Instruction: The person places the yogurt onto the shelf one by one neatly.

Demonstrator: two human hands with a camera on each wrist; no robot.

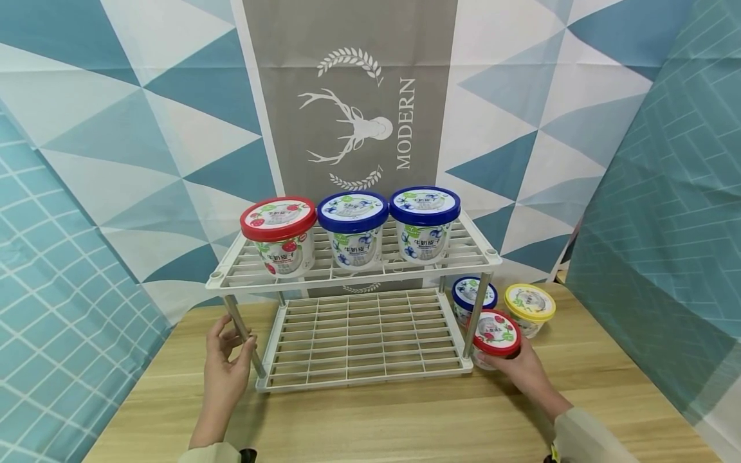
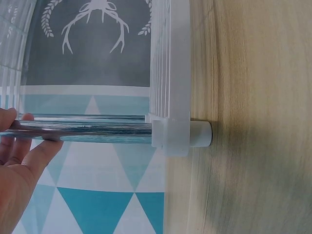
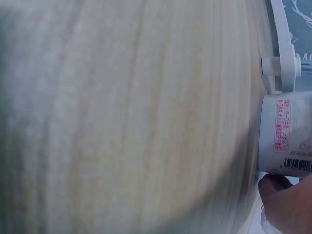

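My left hand [image 1: 227, 368] grips the left front metal post [image 2: 107, 129] of a white two-tier rack [image 1: 353, 388], its thumb and fingers around the post. In the right hand [image 1: 529, 373] is a red-lidded ice cream tub [image 1: 496, 331], upright beside the rack's right front post. The right wrist view shows the tub's printed side with a barcode and a thumb against it. Behind that tub stand a blue-lidded tub [image 1: 474, 293], partly hidden by the post, and a yellow-lidded tub [image 1: 529, 302].
On the upper shelf sit a red-lidded tub [image 1: 279, 235] at left and two blue-lidded tubs, one in the middle [image 1: 354, 228] and one at right [image 1: 425, 225]. The lower shelf [image 1: 365, 334] is a white grid on the wooden table [image 1: 370, 424]. Patterned cloth hangs behind.
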